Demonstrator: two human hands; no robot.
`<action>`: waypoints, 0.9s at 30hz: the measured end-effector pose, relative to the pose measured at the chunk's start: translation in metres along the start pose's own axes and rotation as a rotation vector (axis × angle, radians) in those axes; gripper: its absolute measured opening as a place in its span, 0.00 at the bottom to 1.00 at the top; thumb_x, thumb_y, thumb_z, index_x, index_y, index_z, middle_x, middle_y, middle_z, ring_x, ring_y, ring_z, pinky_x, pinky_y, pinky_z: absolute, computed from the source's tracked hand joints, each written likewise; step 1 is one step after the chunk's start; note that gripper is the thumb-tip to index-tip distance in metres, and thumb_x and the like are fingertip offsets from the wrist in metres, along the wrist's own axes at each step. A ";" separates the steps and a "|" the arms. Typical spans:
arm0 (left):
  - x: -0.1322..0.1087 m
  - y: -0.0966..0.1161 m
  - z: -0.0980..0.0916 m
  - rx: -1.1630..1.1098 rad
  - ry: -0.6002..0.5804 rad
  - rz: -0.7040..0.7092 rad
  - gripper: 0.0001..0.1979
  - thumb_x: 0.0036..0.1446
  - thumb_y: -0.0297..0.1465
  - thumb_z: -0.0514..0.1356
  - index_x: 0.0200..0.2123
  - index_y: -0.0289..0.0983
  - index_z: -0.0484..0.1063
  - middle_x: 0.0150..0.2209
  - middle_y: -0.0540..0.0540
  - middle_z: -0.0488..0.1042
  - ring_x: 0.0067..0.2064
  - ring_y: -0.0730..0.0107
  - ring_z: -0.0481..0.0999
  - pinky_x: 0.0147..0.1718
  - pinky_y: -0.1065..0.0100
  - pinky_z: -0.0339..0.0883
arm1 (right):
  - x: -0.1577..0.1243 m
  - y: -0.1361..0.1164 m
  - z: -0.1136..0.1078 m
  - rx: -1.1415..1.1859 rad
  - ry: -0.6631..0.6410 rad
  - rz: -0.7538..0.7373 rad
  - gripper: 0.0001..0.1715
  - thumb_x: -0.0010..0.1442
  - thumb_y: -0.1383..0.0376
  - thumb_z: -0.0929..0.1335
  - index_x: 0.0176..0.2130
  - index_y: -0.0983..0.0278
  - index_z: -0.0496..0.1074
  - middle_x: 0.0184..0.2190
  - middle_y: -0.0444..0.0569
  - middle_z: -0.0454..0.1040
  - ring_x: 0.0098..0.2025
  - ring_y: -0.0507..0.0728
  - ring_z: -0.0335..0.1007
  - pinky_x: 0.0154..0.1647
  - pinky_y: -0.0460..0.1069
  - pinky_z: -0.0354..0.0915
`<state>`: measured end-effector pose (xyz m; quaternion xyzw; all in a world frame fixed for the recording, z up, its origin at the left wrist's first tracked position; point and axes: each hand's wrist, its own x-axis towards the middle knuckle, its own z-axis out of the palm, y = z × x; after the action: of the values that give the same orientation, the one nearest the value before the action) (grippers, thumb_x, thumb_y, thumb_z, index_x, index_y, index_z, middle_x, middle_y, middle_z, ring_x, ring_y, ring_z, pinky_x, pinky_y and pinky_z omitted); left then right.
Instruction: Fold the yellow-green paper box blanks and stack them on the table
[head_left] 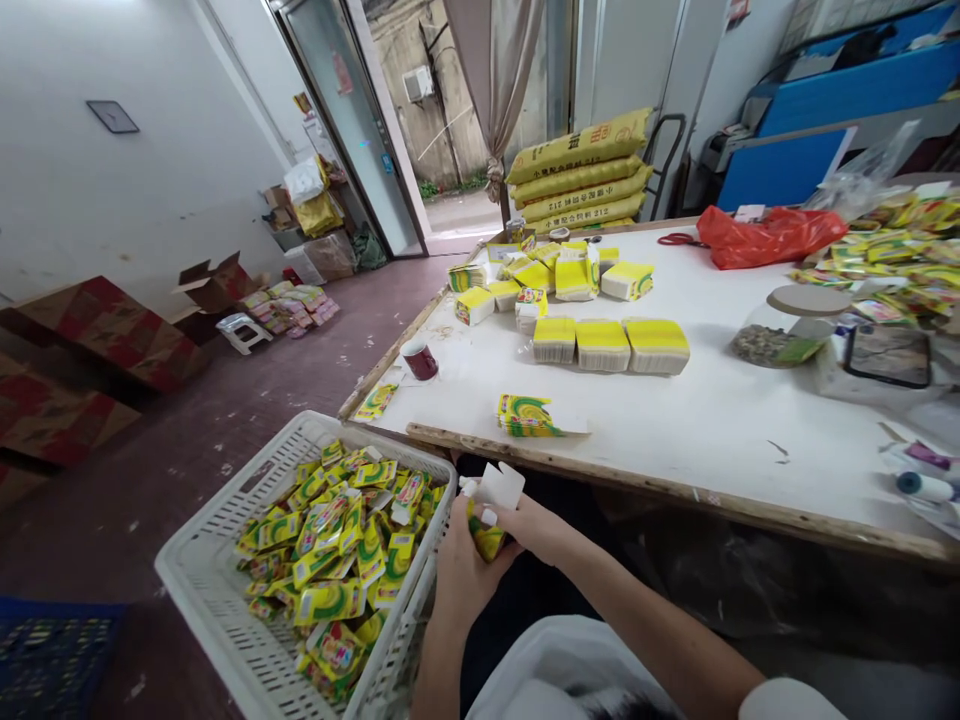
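My left hand (459,560) and my right hand (534,528) meet just in front of the table edge, beside the basket. The left is closed around a small yellow-green packet (489,542). A white card (501,487) stands up from the fingers of my right hand, which touches the packet as well; some fingertips are hidden. To the left, a white plastic basket (206,590) holds a heap of similar yellow packets (330,560). On the table ahead lies a fanned stack of yellow-green printed cards (525,415).
The white table (675,430) carries yellow-topped card stacks (604,340), a dark red mug (420,360), a clear jar (780,330), a red plastic bag (772,237) and a phone (889,355). Yellow sacks (577,180) are piled behind. Cardboard boxes (112,335) and a blue crate (56,655) stand left.
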<state>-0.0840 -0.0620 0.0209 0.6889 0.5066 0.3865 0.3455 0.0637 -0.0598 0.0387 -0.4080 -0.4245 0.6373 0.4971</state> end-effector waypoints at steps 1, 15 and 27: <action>0.000 0.000 0.000 -0.020 0.005 0.019 0.40 0.38 0.35 0.76 0.55 0.39 0.67 0.53 0.35 0.76 0.54 0.42 0.77 0.51 0.49 0.71 | 0.000 0.000 0.000 0.003 -0.006 0.003 0.38 0.52 0.42 0.74 0.53 0.61 0.73 0.46 0.53 0.79 0.49 0.64 0.76 0.59 0.62 0.68; 0.007 -0.006 -0.002 0.009 0.112 0.072 0.30 0.44 0.30 0.70 0.52 0.38 0.69 0.49 0.38 0.76 0.51 0.49 0.76 0.53 0.49 0.68 | -0.006 0.007 -0.009 -0.643 0.071 -0.436 0.34 0.60 0.76 0.60 0.63 0.61 0.69 0.67 0.58 0.63 0.69 0.60 0.60 0.69 0.58 0.58; 0.006 0.004 -0.018 -0.033 -0.066 0.016 0.28 0.38 0.32 0.75 0.47 0.41 0.78 0.43 0.41 0.81 0.44 0.51 0.80 0.47 0.54 0.73 | -0.014 -0.022 -0.037 -0.763 -0.225 -0.277 0.18 0.51 0.73 0.72 0.43 0.63 0.75 0.56 0.56 0.68 0.62 0.63 0.66 0.62 0.58 0.64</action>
<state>-0.0971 -0.0554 0.0336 0.6997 0.4829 0.3746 0.3701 0.1071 -0.0650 0.0500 -0.4298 -0.7326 0.4023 0.3417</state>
